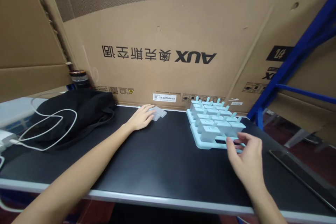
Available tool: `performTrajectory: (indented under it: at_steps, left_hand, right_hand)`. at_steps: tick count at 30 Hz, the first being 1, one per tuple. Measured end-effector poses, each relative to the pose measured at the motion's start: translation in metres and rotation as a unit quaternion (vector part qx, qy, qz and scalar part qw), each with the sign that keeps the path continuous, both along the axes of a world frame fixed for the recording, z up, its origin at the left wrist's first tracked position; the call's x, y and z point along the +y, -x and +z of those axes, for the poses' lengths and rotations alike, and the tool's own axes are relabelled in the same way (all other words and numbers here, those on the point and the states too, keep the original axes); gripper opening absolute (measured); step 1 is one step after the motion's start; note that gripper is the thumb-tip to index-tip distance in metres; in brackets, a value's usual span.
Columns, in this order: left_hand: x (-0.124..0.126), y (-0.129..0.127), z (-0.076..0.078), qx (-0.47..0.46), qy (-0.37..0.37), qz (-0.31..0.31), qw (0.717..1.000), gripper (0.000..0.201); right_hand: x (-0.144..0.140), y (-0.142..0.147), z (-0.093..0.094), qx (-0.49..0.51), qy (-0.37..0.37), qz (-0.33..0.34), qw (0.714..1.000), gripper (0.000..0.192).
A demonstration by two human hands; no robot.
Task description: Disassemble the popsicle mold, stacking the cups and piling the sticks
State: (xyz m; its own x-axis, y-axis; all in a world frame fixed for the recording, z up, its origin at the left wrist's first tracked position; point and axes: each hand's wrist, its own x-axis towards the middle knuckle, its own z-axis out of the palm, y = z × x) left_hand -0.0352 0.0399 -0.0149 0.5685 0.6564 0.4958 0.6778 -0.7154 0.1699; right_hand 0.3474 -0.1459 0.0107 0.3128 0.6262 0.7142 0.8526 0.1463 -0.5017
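Observation:
A light-blue ice pop mold set [210, 120] stands on the right of the black tabletop. Rows of molds with upright stick handles sit in its tray [203, 144], and an unfilled slot shows at the front right. My right hand [248, 154] is at that front right corner, thumb and fingers apart and curved, with nothing visible between them. Whether the fingertips touch the tray I cannot tell. Near the back edge, my left hand [142, 117] lies with fingers stretched over some flat, translucent plastic pieces [159, 112], partly covering them.
A black cloth bag [76, 112] lies at the left, with a white cable [52, 148] looping in front and a dark jar [79, 78] behind. Large cardboard [157, 24] walls the back. A blue metal frame [288, 66] and a flat dark device [301, 171] are at the right.

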Motion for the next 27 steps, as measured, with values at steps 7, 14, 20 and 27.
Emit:
performTrajectory:
  at_steps: [7, 14, 20, 27]
  left_hand:
    - [0.003, -0.008, -0.009, 0.027, 0.067, -0.016, 0.997, 0.047]
    - [0.002, -0.008, -0.007, 0.061, 0.061, 0.003, 0.996, 0.053]
    - [-0.002, -0.01, 0.0, 0.07, 0.037, -0.008, 0.997, 0.048]
    - [-0.009, -0.011, 0.003, 0.061, 0.029, -0.032, 0.997, 0.043]
  right_hand:
    - [0.012, 0.001, -0.019, -0.011, 0.154, 0.032, 0.987, 0.049]
    - [0.021, 0.027, 0.002, -0.123, 0.234, -0.06, 0.963, 0.056]
    - [0.025, 0.046, 0.022, -0.174, 0.329, -0.124, 0.92, 0.066]
    - [0.025, 0.044, 0.011, -0.152, 0.303, -0.112, 0.934, 0.065]
